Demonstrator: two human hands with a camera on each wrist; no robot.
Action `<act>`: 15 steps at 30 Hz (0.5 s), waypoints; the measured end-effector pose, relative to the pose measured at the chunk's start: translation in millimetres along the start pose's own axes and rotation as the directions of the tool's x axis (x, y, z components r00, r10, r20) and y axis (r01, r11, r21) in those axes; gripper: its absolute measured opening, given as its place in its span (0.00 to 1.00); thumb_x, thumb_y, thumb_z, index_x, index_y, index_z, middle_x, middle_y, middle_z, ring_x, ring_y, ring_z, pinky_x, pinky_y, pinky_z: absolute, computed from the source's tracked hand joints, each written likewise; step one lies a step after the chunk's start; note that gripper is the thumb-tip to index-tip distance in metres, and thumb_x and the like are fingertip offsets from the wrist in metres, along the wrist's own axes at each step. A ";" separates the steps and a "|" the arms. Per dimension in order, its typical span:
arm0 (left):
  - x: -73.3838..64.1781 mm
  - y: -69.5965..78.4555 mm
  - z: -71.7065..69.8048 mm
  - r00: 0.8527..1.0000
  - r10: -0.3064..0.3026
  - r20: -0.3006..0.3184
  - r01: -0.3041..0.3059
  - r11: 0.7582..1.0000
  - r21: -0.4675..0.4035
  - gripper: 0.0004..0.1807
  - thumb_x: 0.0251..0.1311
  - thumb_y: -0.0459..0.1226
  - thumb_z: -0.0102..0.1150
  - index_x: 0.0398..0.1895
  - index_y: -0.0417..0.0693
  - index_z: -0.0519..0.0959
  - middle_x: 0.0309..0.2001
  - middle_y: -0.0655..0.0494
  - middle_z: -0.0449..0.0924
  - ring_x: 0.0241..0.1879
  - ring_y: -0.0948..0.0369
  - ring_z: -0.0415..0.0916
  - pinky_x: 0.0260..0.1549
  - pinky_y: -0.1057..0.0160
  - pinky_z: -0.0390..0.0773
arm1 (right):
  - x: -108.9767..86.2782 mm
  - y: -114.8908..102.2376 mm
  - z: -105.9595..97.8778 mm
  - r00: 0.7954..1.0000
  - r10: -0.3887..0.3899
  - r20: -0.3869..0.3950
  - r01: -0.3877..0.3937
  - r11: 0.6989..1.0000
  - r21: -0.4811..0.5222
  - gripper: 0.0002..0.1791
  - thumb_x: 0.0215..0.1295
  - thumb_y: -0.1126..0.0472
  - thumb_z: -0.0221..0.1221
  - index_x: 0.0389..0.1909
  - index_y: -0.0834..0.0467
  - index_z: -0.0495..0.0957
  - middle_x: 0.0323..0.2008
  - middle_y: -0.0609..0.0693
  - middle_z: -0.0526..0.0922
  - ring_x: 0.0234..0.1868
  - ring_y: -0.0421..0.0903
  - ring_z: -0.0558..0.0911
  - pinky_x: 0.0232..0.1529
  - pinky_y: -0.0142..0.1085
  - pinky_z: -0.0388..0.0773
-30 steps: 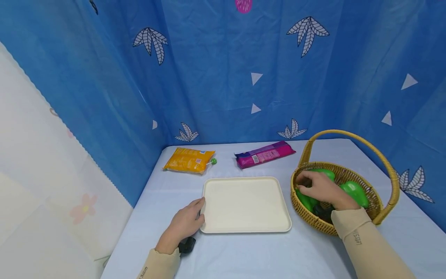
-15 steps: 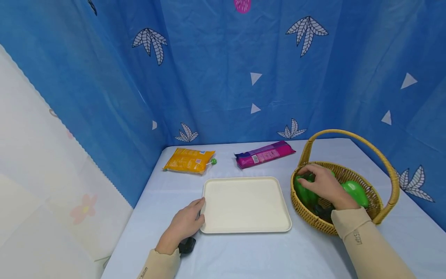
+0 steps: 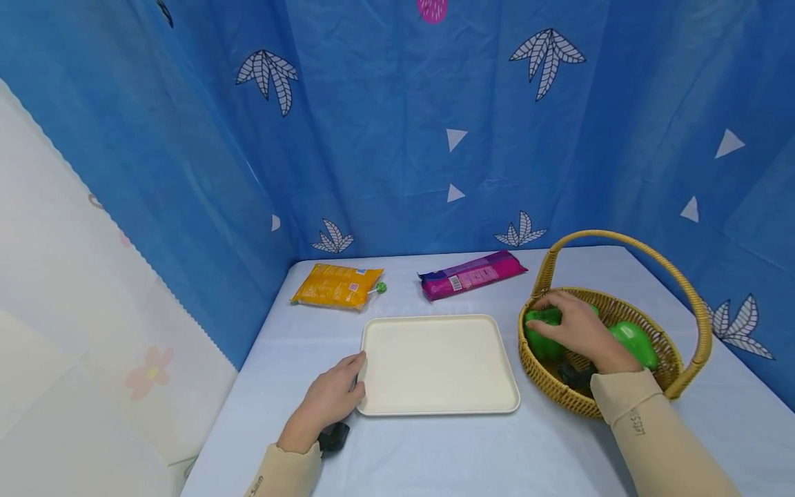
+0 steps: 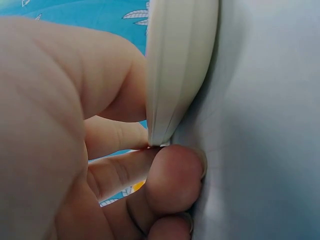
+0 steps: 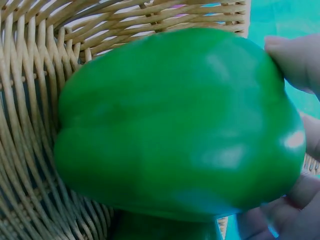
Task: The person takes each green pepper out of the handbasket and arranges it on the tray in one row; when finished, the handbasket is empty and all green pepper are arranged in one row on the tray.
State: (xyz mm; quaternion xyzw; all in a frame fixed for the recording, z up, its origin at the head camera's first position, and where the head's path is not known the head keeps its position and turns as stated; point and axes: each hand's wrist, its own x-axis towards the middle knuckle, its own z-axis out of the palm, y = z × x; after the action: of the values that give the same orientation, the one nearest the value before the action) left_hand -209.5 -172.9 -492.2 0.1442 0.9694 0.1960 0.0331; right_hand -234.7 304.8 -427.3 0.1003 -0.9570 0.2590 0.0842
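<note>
My right hand (image 3: 577, 328) is inside the wicker basket (image 3: 546, 388), its thumb and fingers gripping one end of a green bell pepper (image 5: 180, 125). In the right wrist view the pepper lies sideways against the woven wall, with another green thing (image 5: 165, 228) beneath it. A second green bell pepper (image 3: 633, 344) sits at the basket's right side. At the left edge of the cream tray (image 3: 437, 366), my left hand (image 3: 332, 390) holds the rim. The left wrist view has a digit over the tray's edge (image 4: 182, 60) and curled fingertips close to the tabletop.
An orange snack packet (image 3: 337, 286) lies at the back left, with a green lollipop (image 3: 381, 287) beside it. A pink and purple packet (image 3: 473, 275) lies behind the tray. The basket's tall handle (image 3: 667, 269) arches over its right half. A blue curtain (image 3: 397, 138) hangs behind the table.
My right hand has shifted slightly back within the basket and closed on the pepper, which has turned and come up between the fingers. The left hand and tray stay put.
</note>
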 end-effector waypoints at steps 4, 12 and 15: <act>0.6 0.4 -0.5 1.000 0.008 -0.003 -0.008 1.000 0.000 0.33 0.70 0.41 0.53 0.77 0.43 0.66 0.74 0.48 0.69 0.71 0.48 0.71 0.67 0.45 0.73 | -0.2 -0.3 -0.2 1.000 0.022 0.013 -0.022 1.000 -0.015 0.30 0.66 0.40 0.66 0.53 0.63 0.81 0.55 0.65 0.81 0.56 0.66 0.78 0.54 0.64 0.77; -0.2 2.1 -1.7 1.000 0.008 0.002 -0.008 1.000 -0.007 0.33 0.70 0.41 0.53 0.77 0.43 0.66 0.74 0.47 0.69 0.71 0.48 0.70 0.67 0.44 0.73 | -1.2 2.0 0.6 1.000 0.007 0.017 -0.007 1.000 0.002 0.31 0.61 0.42 0.70 0.52 0.65 0.81 0.50 0.64 0.83 0.48 0.59 0.82 0.47 0.58 0.81; -0.8 2.2 -1.7 1.000 0.009 0.001 -0.009 1.000 -0.008 0.33 0.70 0.41 0.53 0.77 0.43 0.66 0.74 0.47 0.69 0.72 0.48 0.70 0.68 0.44 0.73 | -1.1 2.7 0.3 1.000 0.006 0.018 -0.006 1.000 0.011 0.31 0.61 0.44 0.71 0.52 0.65 0.81 0.51 0.64 0.83 0.47 0.59 0.82 0.47 0.57 0.82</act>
State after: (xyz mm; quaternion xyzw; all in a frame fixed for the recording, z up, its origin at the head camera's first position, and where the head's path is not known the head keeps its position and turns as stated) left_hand -208.4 -171.8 -489.8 0.1483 0.9679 0.2001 0.0333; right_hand -234.4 307.1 -429.1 0.1003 -0.9566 0.2635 0.0740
